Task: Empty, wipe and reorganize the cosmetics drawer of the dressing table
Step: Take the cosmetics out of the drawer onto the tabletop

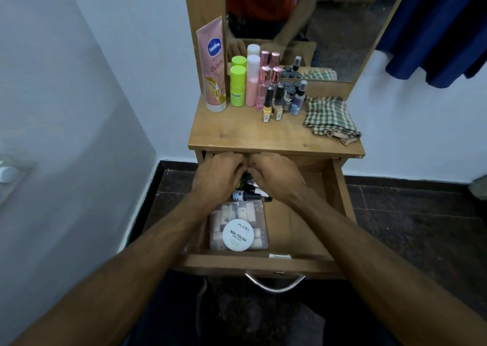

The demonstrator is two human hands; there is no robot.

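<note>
The wooden drawer point(334, 187) of the dressing table is pulled out. My left hand point(218, 174) and my right hand point(274, 174) are both at its back, fingers curled down over several small dark bottles point(246, 194); what each hand holds is hidden. In front of them lies a clear case of pale tubes point(238, 211), with a round white nail polish remover tub point(238, 234) on top. On the tabletop point(250, 134) stand a pink Vaseline tube point(214, 66), two green-capped bottles point(238, 86), pink bottles point(253, 82) and small nail polishes point(274, 105).
A folded green checked cloth point(329, 118) lies at the tabletop's right. The mirror point(329, 29) rises behind the bottles. The drawer's right half shows bare wood. A metal handle point(274, 283) hangs from the drawer front. Blue fabric point(434, 29) hangs at the right; white walls flank the table.
</note>
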